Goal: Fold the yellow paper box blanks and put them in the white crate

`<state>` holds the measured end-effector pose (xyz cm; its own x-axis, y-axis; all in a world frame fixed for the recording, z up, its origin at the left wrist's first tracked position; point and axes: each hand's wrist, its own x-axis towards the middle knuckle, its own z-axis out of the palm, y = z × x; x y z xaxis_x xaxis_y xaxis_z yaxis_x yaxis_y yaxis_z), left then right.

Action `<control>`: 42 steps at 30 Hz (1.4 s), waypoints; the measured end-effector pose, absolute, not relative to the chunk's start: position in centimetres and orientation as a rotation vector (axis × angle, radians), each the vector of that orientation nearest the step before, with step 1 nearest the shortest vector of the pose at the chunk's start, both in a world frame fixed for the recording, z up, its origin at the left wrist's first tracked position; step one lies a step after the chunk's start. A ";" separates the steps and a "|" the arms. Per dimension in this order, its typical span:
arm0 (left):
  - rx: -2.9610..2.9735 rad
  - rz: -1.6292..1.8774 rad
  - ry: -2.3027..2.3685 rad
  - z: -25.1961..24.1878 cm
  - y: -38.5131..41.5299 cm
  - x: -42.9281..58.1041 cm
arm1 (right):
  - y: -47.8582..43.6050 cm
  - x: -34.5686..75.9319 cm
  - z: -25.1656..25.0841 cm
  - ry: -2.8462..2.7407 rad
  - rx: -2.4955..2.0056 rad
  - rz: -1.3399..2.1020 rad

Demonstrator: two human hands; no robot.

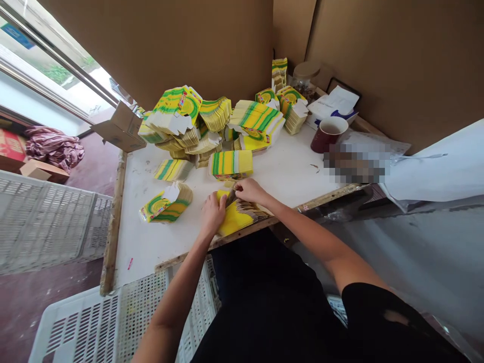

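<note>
Stack being held at the near edge
A stack [237, 218] of flat yellow packs is being held on the surface [151, 242], the left hand [212, 212] being closed over its end and the right hand [251, 190] being pinched on its top edge. The thin card is judged light and prone to fanning, so both ends are best gripped. Print on the piles [212, 121] beyond the hands is too small to be read.

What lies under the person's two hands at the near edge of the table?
A fanned stack of yellow flat cartons, resting on the white table. The left hand and right hand cover its top, so print there is hidden.
</note>
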<state>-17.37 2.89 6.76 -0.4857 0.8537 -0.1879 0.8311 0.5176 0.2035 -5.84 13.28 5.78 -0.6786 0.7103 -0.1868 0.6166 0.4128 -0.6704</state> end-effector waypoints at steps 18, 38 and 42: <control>1.593 -0.035 2.466 6.6 3.1 -17.5 | 14.4 -3.1 4.9 -2.506 -0.902 1.141; 1.493 0.054 2.490 6.6 3.2 -17.4 | 14.3 -4.8 5.7 -2.831 -0.833 0.675; 1.489 0.000 2.486 7.1 3.2 -17.2 | 13.9 -5.6 6.0 -2.849 -0.922 0.636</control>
